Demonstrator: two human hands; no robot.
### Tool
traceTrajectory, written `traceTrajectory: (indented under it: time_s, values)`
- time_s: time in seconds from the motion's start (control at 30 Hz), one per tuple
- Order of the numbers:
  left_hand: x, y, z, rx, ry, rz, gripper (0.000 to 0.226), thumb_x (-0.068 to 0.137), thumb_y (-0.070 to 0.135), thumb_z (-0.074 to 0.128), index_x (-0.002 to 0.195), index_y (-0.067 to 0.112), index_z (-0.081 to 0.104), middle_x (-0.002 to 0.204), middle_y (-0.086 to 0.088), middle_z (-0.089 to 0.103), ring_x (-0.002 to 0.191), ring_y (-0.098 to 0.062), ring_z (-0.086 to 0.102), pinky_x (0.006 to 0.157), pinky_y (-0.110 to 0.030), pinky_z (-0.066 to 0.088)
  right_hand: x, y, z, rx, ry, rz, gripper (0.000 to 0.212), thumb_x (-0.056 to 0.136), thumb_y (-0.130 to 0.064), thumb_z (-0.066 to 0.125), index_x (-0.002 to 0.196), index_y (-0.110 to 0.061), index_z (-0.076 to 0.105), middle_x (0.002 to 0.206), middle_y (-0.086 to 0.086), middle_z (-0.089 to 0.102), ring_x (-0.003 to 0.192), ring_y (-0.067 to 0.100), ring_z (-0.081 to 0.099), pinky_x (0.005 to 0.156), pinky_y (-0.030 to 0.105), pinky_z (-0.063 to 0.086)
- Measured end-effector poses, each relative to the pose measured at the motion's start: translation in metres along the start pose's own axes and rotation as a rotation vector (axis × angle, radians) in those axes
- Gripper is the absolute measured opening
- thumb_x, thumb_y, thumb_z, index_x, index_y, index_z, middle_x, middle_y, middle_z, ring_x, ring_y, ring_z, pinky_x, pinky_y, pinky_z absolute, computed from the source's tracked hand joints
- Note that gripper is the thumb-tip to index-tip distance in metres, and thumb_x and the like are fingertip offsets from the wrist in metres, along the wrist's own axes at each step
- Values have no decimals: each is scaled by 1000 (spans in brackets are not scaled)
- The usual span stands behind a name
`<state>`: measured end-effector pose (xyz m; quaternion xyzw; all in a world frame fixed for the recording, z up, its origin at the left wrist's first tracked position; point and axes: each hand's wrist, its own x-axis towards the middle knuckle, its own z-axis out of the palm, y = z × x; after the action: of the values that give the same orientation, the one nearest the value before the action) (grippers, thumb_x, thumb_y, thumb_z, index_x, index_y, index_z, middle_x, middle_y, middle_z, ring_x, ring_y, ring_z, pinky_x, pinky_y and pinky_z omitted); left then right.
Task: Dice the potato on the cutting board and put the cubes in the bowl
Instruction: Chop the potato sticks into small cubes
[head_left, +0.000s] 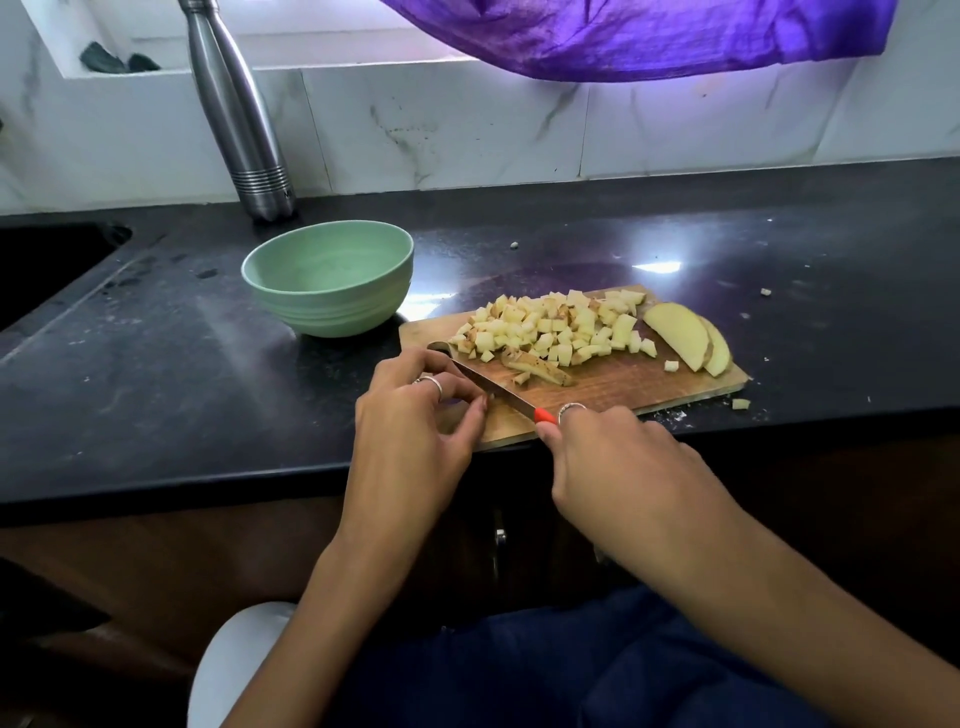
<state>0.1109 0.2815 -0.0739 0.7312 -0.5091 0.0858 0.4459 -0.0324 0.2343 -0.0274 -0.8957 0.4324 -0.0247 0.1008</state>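
Note:
A wooden cutting board (613, 387) lies on the black counter. A heap of potato cubes (556, 325) covers its far half, and two potato slices (688, 338) lean at its right end. A few potato strips (540, 370) lie beside the knife blade (491, 387). My right hand (618, 457) grips the knife's red handle at the board's near edge. My left hand (421, 415) rests on the board's left end, fingers curled against the blade; whatever they hold down is hidden. A green bowl (328, 283) stands left of the board, with nothing visible inside.
A steel bottle (236, 111) stands against the tiled wall behind the bowl. A sink (47, 265) is sunk into the counter at far left. Purple cloth (649, 36) hangs over the window. Stray potato bits (740, 404) lie on the counter right of the board.

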Motion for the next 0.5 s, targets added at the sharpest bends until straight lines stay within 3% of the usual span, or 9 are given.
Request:
traceTrajectory:
  time_s: [0.13,0.33,0.43,0.5]
  values:
    - [1,0,0,6,-27,-14,4,78,17,74,82,16,74,97,9,59,97,-8,47,85,-42,47,9,8,-6,150,-120,55,37,99,-43,30,71,-20,38,71,-1,43,60,13,46,61,31,42]
    - [3,1,4,26,-40,-8,8,81,19,72,88,17,74,99,12,54,99,-10,48,84,-47,48,-6,29,-21,211,-231,114,40,101,-39,30,66,-20,36,65,-1,42,52,10,38,47,23,29]
    - [8,1,8,26,-39,7,9,81,17,72,89,15,74,97,12,52,97,-8,46,84,-46,47,-5,50,-34,321,-423,149,41,102,-35,28,67,-19,40,56,-1,41,43,10,34,38,18,29]
    - [13,1,12,37,-52,14,8,81,16,72,88,13,74,95,12,51,95,-5,43,86,-43,46,-3,65,-40,434,-536,200,45,100,-43,29,71,-13,47,42,-2,38,32,9,28,32,15,23]
